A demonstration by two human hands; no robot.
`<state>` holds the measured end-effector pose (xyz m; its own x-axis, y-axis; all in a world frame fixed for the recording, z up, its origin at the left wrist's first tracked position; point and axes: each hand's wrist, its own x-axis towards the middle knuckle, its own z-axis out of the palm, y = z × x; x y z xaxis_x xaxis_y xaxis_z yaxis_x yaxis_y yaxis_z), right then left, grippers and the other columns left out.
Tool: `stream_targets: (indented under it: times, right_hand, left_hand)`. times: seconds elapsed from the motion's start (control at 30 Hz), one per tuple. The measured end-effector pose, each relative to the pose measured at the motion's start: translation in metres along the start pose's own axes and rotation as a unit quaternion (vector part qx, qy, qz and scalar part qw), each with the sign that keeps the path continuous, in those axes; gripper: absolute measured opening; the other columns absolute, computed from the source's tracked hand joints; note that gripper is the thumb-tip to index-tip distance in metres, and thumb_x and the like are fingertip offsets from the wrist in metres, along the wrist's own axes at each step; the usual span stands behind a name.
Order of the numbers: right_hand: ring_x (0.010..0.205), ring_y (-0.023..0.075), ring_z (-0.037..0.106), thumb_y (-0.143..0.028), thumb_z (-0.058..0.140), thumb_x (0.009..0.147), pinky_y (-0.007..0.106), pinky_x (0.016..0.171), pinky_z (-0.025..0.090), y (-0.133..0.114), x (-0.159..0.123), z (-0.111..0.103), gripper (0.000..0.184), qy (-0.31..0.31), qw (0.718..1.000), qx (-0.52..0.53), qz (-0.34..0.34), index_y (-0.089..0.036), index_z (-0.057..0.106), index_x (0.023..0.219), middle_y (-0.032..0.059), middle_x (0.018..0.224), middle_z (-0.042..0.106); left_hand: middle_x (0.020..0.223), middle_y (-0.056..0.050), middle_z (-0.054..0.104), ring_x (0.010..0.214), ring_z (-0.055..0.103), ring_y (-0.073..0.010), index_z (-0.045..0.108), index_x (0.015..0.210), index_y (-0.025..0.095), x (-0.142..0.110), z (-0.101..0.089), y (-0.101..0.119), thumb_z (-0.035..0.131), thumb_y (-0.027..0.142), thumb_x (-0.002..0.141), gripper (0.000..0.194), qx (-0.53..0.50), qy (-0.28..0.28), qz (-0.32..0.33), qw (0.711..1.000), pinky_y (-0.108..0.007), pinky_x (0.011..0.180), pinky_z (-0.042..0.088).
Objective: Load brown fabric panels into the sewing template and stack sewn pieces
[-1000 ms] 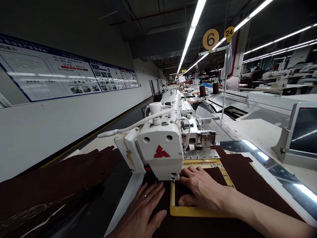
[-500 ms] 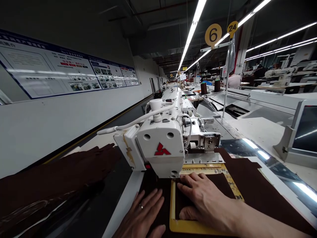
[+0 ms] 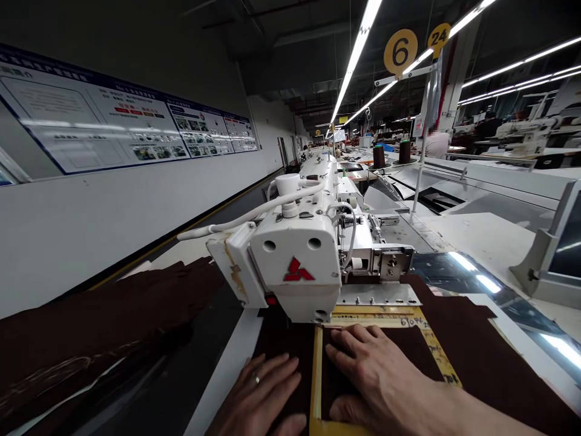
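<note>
The left hand (image 3: 265,396), a ring on one finger, lies palm down at the bottom centre of the frame, fingers extended and slightly spread, touching the dark brown flat fabric (image 3: 481,357) beside the yellow rectangular frame template (image 3: 316,375). The right hand (image 3: 376,369), right of it, rests inside the template's opening, its fingers bent a little and its thumb well apart from them, pressing on the fabric; it grips nothing. Both hands lie just below the white sewing machine head with a red emblem (image 3: 299,260), at centre. A pile of dark brown material (image 3: 113,321) lies at lower left.
</note>
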<state>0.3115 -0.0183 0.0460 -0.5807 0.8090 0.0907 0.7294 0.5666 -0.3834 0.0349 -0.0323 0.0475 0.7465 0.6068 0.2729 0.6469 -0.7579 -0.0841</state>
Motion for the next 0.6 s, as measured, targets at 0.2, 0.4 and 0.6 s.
stream_targets:
  times: [0.2,0.4,0.6]
  right_hand:
    - [0.124,0.0336,0.052,-0.054,0.069,0.091,0.048,0.108,0.039,0.002,-0.003,-0.002,0.054,0.025,0.999,0.025,-0.027,-0.025,0.062,0.136,0.0101,0.138,0.061]
    - [0.115,0.0303,0.055,-0.048,0.067,0.094,0.046,0.101,0.042,0.006,-0.003,-0.006,0.044,0.028,0.999,0.024,-0.036,-0.025,0.062,0.131,0.0064,0.132,0.064]
    - [0.116,0.033,0.057,-0.047,0.066,0.096,0.051,0.099,0.046,0.028,-0.031,-0.017,0.047,0.01,0.999,-0.015,0.029,-0.019,0.065,0.134,0.0089,0.136,0.065]
  left_hand:
    - [0.153,-0.005,0.056,0.138,0.054,-0.0258,0.051,0.15,0.024,0.059,-0.007,0.014,0.065,0.027,0.097,0.054,-0.128,-0.071,-0.037,0.989,-0.041,0.115,0.048]
    - [0.157,-0.007,0.05,0.141,0.05,-0.031,0.044,0.154,0.022,0.059,0.015,0.018,0.064,0.027,0.098,0.059,-0.084,-0.082,-0.037,0.992,-0.052,0.115,0.047]
    - [0.156,-0.012,0.05,0.133,0.058,-0.0391,0.048,0.152,0.017,0.059,0.017,0.021,0.061,0.038,0.102,0.056,0.003,-0.109,-0.038,0.993,-0.058,0.105,0.053]
